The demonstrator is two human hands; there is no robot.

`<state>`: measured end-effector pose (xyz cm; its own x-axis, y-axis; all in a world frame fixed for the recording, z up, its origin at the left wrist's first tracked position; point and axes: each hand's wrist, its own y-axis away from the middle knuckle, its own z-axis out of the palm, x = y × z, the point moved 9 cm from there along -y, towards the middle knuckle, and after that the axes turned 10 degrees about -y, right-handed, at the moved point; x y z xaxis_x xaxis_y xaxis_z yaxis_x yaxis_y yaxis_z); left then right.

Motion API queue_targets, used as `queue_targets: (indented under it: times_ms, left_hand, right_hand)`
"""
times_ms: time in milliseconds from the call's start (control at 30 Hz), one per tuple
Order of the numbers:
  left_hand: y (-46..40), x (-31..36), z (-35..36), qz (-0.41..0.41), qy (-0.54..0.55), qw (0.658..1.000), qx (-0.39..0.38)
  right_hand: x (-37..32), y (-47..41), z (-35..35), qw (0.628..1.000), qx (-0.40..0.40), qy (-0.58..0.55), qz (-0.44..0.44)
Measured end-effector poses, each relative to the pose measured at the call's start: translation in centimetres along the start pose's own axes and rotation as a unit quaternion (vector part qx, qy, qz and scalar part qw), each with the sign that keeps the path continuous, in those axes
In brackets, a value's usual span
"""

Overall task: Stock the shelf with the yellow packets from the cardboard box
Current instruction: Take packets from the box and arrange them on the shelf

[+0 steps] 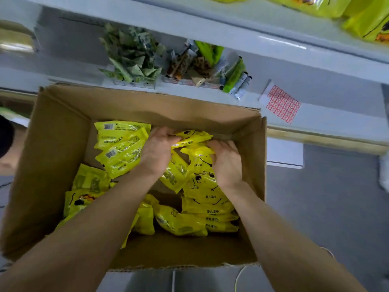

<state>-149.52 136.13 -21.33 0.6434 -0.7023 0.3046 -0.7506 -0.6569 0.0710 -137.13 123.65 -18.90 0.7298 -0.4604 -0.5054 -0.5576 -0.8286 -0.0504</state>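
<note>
Down inside the cardboard box (63, 144), both my hands work the yellow packets (120, 148): my left hand (156, 151) and right hand (226, 163) have fingers curled round a small bunch of packets (194, 138) between them. More lie loose below my wrists; the shelf (315, 89) sits beyond my fingertips.

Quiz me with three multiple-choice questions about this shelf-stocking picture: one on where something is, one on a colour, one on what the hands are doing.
1. Where does the red-and-white sticker sheet lie?
A. in the box
B. on the shelf right of the box
C. on the floor

2. What colour are the packets in the cardboard box?
A. yellow
B. blue
C. white

3. What are the left hand and right hand doing?
A. hanging idle
B. gripping packets
C. closing flaps

Answers: B, it rests on the white shelf; A, all are yellow; B, both hands' fingers curl on packets.
</note>
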Motion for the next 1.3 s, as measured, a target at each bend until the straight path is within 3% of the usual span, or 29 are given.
queue_targets:
  times_ms: [67, 100, 233, 267, 367, 467, 633, 733, 867, 933, 1000, 1100, 1300]
  left_hand:
    - [1.9, -0.1, -1.2, 0.031, -0.004, 0.999, 0.031]
    - [2.8, 0.2, -1.1, 0.045, -0.017, 0.999, 0.008]
    - [6.1, -0.7, 3.4, 0.009, -0.044, 0.975, -0.218]
    - [6.3, -1.0, 3.8, -0.001, -0.040, 0.975, -0.221]
    - [5.0, -1.1, 2.8, -0.006, -0.030, 0.993, -0.117]
    - [3.8, -1.4, 2.6, -0.033, 0.003, 0.993, -0.117]
    - [3.4, -2.0, 3.4, -0.094, 0.038, 0.983, -0.155]
    - [4.3, -2.6, 3.6, -0.126, 0.033, 0.978, -0.161]
    - [4.4, -2.9, 2.9, -0.077, -0.095, 0.985, -0.119]
    - [4.0, -2.8, 2.9, -0.053, -0.065, 0.990, -0.117]
    - [3.5, -2.2, 3.6, -0.015, -0.003, 0.987, -0.162]
    - [3.5, -1.6, 3.6, 0.016, 0.003, 0.983, -0.184]
    - [5.9, -3.2, 3.0, -0.052, 0.019, 0.976, -0.208]
  right_hand:
    - [-0.6, 1.5, 0.3, 0.999, -0.011, -0.040, -0.003]
    - [-0.6, 2.2, 0.5, 0.998, -0.022, -0.056, 0.007]
    - [0.7, 4.7, 1.8, 0.988, -0.065, -0.104, 0.091]
    - [1.0, 5.1, 2.1, 0.981, -0.076, -0.118, 0.132]
    - [1.2, 5.6, 2.3, 0.961, -0.061, -0.154, 0.220]
    - [0.8, 5.9, 4.0, 0.940, -0.112, -0.146, 0.286]
    - [0.5, 6.0, 5.3, 0.938, -0.144, -0.147, 0.279]
    - [1.1, 4.9, 4.4, 0.951, -0.164, -0.088, 0.248]
    - [2.1, 3.3, 3.3, 0.953, -0.168, -0.056, 0.247]
    - [2.1, 3.1, 3.5, 0.952, -0.169, -0.058, 0.247]
    - [2.1, 3.2, 4.0, 0.952, -0.165, -0.070, 0.248]
    - [2.1, 3.4, 4.4, 0.948, -0.153, -0.107, 0.257]
    - [1.8, 4.2, 2.8, 0.946, -0.125, -0.117, 0.276]
